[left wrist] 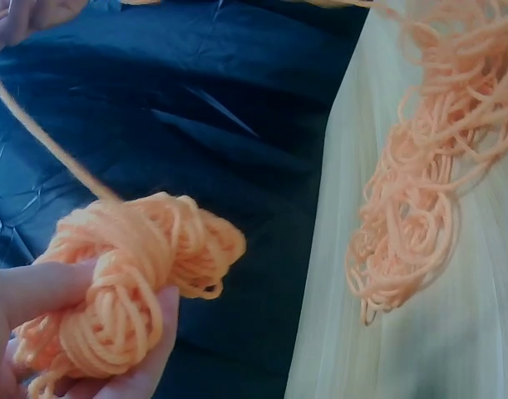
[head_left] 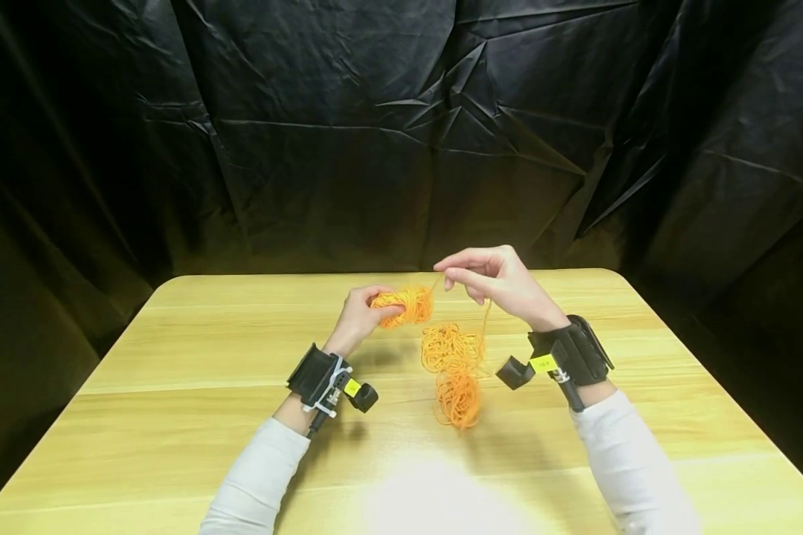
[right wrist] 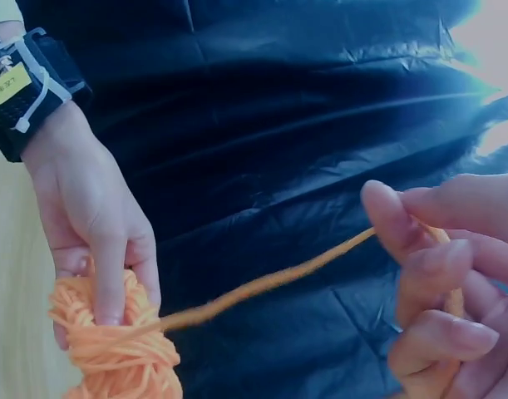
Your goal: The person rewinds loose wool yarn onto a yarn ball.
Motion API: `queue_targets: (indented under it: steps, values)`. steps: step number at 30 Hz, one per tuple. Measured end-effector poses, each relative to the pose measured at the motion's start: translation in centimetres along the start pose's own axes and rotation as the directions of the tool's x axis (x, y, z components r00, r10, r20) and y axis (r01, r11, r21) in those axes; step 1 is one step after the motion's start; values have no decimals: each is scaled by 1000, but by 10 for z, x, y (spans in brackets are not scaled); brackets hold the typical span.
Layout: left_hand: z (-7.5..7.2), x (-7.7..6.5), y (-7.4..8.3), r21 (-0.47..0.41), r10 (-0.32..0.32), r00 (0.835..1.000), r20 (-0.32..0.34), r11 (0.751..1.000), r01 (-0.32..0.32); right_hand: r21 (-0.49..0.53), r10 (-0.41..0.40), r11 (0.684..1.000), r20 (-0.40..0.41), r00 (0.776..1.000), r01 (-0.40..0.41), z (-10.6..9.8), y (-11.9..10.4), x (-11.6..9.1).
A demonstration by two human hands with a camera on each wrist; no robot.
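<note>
My left hand (head_left: 361, 316) grips a wound bundle of orange yarn (head_left: 411, 305) above the table, thumb on one side and fingers on the other. From the bundle a single strand (right wrist: 270, 284) runs taut to my right hand (head_left: 502, 284), which pinches it between thumb and forefinger. The strand passes on through the curled fingers of that hand and hangs down to a loose heap of yarn (head_left: 451, 371) on the table. In the left wrist view the bundle (left wrist: 137, 274) shows wraps round its middle, and the heap (left wrist: 411, 199) lies in tangled loops to the right.
The light wood table (head_left: 194, 416) has rounded far corners. Black sheeting (head_left: 308, 148) hangs behind and at both sides. Each wrist carries a black strap with a small camera, the right one (head_left: 517, 373) close beside the yarn heap. Bright glare lies on the near tabletop.
</note>
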State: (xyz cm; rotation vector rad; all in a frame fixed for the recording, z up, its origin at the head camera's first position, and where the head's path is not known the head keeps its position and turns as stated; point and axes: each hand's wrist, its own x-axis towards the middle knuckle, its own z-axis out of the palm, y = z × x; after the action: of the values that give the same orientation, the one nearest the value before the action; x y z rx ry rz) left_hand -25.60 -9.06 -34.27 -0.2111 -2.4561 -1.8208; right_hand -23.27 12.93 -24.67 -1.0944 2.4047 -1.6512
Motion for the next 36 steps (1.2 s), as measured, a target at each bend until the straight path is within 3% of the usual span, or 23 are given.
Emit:
queue_targets:
  steps: [3,6,12,16,21,24,27,29,31,36]
  values:
    - [0,-1,0,-4,16,996,82,1000,-16,43,-30,999,-40,999,32,1,4,6]
    - [-1,-3,1,-51,11,983,185,999,-1,113,-33,993,-81,996,42,2,14,14]
    - [-3,-6,1,-189,1,922,387,979,79,253,57,967,-114,992,-27,10,53,25]
    - [-3,-7,3,-273,27,898,438,956,105,259,121,962,-131,984,-84,22,76,24]
    - [0,-7,8,-423,59,916,396,897,126,323,228,929,-115,967,-181,42,96,17]
    - [0,-7,10,-504,79,931,356,855,120,488,283,847,-82,956,-209,52,102,12]
    - [1,-7,10,-551,89,940,328,827,113,638,315,741,-54,948,-210,60,107,9]
    - [1,-6,11,-566,82,948,306,817,112,671,329,708,-40,943,-219,65,109,8]
    - [1,-6,11,-577,68,960,271,810,105,638,353,727,-31,935,-253,70,111,6]
    - [2,-4,13,-583,25,985,168,808,79,422,359,845,6,933,-328,80,106,1]
